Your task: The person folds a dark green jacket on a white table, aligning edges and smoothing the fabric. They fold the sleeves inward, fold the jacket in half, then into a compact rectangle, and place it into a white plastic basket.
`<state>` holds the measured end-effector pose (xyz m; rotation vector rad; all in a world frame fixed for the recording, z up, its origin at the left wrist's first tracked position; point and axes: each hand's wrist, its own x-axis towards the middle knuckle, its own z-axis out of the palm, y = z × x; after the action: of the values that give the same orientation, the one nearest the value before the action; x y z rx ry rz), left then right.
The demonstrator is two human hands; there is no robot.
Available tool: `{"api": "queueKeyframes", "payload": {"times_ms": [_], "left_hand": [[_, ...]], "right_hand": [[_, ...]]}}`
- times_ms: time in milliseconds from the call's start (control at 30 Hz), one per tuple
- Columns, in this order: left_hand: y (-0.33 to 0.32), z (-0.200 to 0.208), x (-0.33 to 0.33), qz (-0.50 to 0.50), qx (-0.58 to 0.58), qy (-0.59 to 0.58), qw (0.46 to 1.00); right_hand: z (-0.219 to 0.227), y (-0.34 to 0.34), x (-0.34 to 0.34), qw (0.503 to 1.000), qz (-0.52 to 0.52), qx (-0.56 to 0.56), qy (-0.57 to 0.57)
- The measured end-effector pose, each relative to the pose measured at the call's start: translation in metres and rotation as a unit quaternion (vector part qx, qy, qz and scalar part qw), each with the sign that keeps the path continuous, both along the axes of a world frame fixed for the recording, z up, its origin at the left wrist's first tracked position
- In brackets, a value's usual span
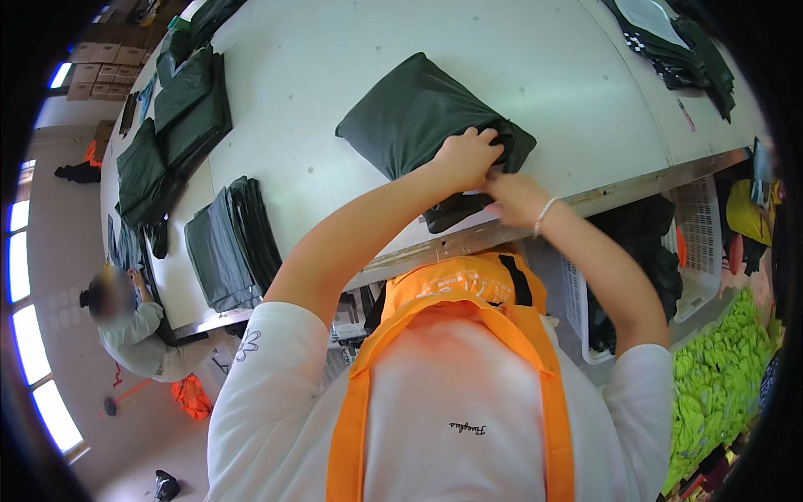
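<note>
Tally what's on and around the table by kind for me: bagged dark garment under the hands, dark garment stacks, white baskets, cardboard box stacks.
Bagged dark garment, gripped by left hand and right hand: 1
Dark folded garment stacks on the table: 4, at
White plastic baskets: 1
Cardboard box stacks: 1
Total: 7

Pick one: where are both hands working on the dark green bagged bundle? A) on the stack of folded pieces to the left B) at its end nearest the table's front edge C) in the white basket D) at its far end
B: the left hand and right hand meet at the end of the dark green bundle closest to the table's front edge, fingers gathering the material there.
</note>
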<state>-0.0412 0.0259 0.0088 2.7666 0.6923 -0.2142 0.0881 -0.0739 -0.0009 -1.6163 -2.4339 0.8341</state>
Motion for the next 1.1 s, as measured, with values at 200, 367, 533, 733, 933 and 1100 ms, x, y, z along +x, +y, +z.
{"api": "queueKeyframes", "payload": {"times_ms": [200,367,533,733,933,1100], "left_hand": [[0.013,-0.017,0.001,0.038,-0.034,-0.106,0.993],[0.002,-0.052,0.003,0.126,0.001,-0.267,0.955],[0.005,-0.045,0.013,0.132,-0.045,-0.202,0.969],[0.026,0.01,-0.024,-0.082,-0.24,-0.209,0.944],[0.009,-0.027,-0.018,-0.087,-0.186,-0.235,0.95],[-0.022,-0.053,0.002,-0.041,0.138,-0.113,0.983]], "right_hand": [[-0.022,-0.029,-0.067,0.99,-0.055,0.01,0.131],[0.001,-0.017,-0.062,0.969,-0.137,0.077,0.192],[0.003,-0.03,-0.031,0.963,-0.187,0.081,0.175],[0.008,-0.023,0.003,0.962,-0.172,0.057,0.205],[0.004,-0.023,0.009,0.97,-0.146,0.037,0.19],[-0.009,-0.029,0.007,0.978,-0.113,0.056,0.169]]}}
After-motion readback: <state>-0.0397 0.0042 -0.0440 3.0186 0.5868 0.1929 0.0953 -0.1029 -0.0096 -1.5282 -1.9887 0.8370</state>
